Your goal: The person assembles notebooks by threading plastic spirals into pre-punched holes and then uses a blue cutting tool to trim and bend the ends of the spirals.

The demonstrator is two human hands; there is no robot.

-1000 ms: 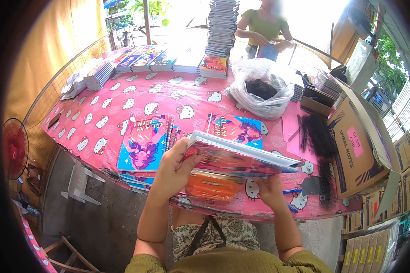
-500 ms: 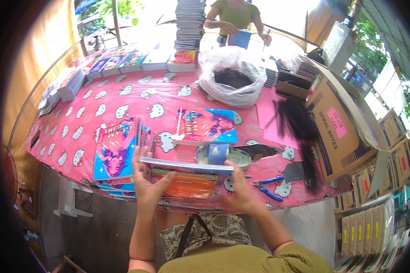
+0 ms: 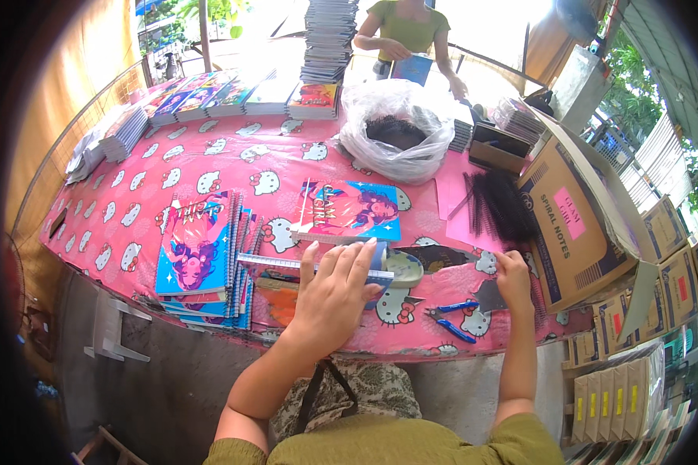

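Note:
My left hand (image 3: 334, 298) lies flat, fingers spread, on a thin notebook (image 3: 287, 267) held level just above the pink table (image 3: 209, 167) near its front edge. My right hand (image 3: 514, 280) is off to the right at the pile of black spiral binding coils (image 3: 504, 205), fingers closed around the near end of one coil. A stack of blue-covered spiral notebooks (image 3: 202, 248) lies left of my left hand. Another blue notebook (image 3: 349, 211) lies flat just beyond it. Blue-handled pliers (image 3: 450, 319) rest on the table between my hands.
A clear plastic bag of black coils (image 3: 395, 136) sits at the table's middle back. An open cardboard box (image 3: 574, 225) stands at the right. Tall notebook stacks (image 3: 326, 39) and rows of notebooks (image 3: 209, 97) line the far edge, where another person (image 3: 407, 35) stands holding a blue book.
The notebook came down from a tilted two-handed hold to lie level under my left hand. My right hand let go of it and moved right to the black coils.

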